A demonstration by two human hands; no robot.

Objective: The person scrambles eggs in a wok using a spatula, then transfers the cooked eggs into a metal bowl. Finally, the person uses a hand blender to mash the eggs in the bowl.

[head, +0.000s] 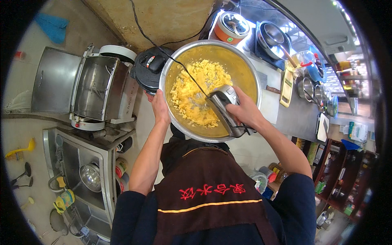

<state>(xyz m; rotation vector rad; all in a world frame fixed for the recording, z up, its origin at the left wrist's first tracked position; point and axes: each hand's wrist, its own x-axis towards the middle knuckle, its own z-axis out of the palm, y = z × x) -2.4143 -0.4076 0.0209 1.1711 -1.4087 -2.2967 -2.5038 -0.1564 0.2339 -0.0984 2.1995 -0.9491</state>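
Observation:
A large metal bowl (245,61) stands before me, with a crumbly yellow food (190,88) like scrambled egg spread over its bottom. My right hand (243,107) grips an electric hand mixer (225,104) over the bowl's right part; its beaters are hard to make out among the yellow pieces. The mixer's black cord (167,49) runs across the bowl towards the top left. My left hand (160,105) holds the bowl's left rim, with part of its fingers hidden beneath.
A black-lidded pot (150,67) stands close to the bowl's left. Further left are an opened steel machine drum (95,88) and a sink (105,171) holding a metal bowl (91,177). To the right lie a knife (273,89) and a yellow grater (286,88); an orange cooker (228,35) stands behind.

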